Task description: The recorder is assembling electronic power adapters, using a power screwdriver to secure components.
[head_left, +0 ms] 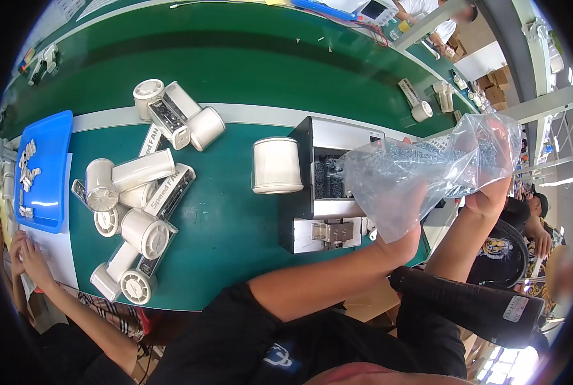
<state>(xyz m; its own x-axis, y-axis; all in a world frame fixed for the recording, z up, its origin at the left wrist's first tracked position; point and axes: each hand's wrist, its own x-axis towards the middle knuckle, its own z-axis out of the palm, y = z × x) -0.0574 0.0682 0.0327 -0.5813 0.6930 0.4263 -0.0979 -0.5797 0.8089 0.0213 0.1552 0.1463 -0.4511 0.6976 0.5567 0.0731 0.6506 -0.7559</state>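
Both my hands hold a clear plastic bag (379,215) full of small dark screws, its mouth tipped over a screw feeder (304,186). My left hand (416,196) grips the bag's middle, partly hidden behind the plastic. Higher up at the right, my right hand (499,144) clasps the bag's far end. Dark screws (328,176) lie in the feeder's open tray, right by the bag's mouth. A white cylindrical housing (277,165) stands against the feeder's left side.
Several white handheld fans (142,170) lie piled on the green table (228,224). Left of them is a blue tray (46,212) with small white parts. Another person's hands (33,260) are below it. A black cylindrical tool (466,305) hangs by my right forearm.
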